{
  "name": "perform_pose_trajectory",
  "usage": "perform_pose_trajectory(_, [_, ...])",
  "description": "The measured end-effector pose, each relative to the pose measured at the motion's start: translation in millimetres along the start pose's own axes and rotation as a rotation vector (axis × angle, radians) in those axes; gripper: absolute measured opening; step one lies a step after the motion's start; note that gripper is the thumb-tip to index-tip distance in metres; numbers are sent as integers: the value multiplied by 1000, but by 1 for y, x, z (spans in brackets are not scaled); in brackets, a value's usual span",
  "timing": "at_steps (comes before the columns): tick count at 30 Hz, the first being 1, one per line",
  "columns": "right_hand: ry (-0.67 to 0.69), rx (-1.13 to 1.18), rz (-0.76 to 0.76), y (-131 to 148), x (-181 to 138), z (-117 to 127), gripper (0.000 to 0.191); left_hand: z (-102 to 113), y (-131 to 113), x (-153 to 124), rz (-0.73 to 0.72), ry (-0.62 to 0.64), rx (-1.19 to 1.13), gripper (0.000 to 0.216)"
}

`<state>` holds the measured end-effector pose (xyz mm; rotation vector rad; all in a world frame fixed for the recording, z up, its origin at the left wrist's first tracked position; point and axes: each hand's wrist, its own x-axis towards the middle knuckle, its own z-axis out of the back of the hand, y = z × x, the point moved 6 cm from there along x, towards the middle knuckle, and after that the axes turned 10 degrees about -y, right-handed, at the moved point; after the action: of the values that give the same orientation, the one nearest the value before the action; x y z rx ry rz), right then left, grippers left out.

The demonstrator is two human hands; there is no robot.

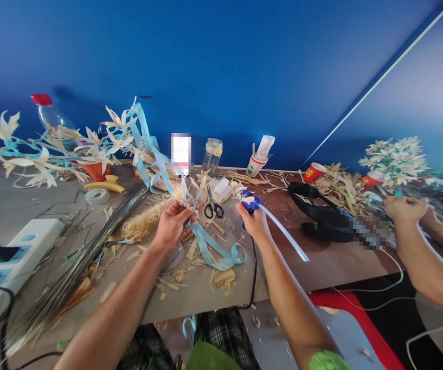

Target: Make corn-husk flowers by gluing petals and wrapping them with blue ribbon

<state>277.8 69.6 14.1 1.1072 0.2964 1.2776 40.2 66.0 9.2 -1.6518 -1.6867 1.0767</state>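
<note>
My left hand (173,222) is closed around a stem wrapped in light blue ribbon (209,246), with a pale straw flower at its top; the ribbon trails down in loops onto the table. My right hand (255,221) grips a blue glue gun (251,202) with a white glue stick (285,233) sticking out behind it toward the right. The gun's nozzle points left toward the flower stem. A black cord hangs from the gun over the table edge.
Black scissors (213,208) lie just beyond my hands. Straw scraps, a bundle of wires (90,252), a tape roll (97,195), a power strip (13,257), jars and paper cups litter the table (321,262). Another person's hands (404,208) work at the right.
</note>
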Motion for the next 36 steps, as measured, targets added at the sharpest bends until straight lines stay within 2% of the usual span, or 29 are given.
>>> perform_pose_trajectory(3, [-94,-277,48,-9,8,5,39,0,0,0,-6,5,22,33])
perform_pose_trajectory(9, [9,-598,-56,-27,9,1,42,-1,0,0,-30,24,18,32])
perform_pose_trajectory(12, [52,-651,-101,-33,7,-3,47,0,0,0,-24,17,4,32])
perform_pose_trajectory(18, [98,-572,-90,-37,8,-5,54,0,-2,0,-25,49,-35,31])
perform_pose_trajectory(20, [41,-468,-71,-28,8,1,49,0,-3,0,-24,55,-64,32])
perform_pose_trajectory(22, [0,-223,-45,-9,5,5,45,0,-5,1,-22,61,-91,33])
perform_pose_trajectory(23, [22,-58,-38,3,2,3,46,0,-5,1,-18,63,-102,33])
perform_pose_trajectory(25, [181,260,-100,30,-10,-11,46,0,-6,0,-7,75,-122,31])
perform_pose_trajectory(28, [456,565,-251,71,-35,-42,44,-1,-8,-1,9,98,-148,28])
perform_pose_trajectory(31, [644,739,-289,99,-53,-69,44,1,-11,-2,18,93,-178,27])
perform_pose_trajectory(36, [661,759,-336,97,-57,-94,35,6,-15,3,31,46,-231,27])
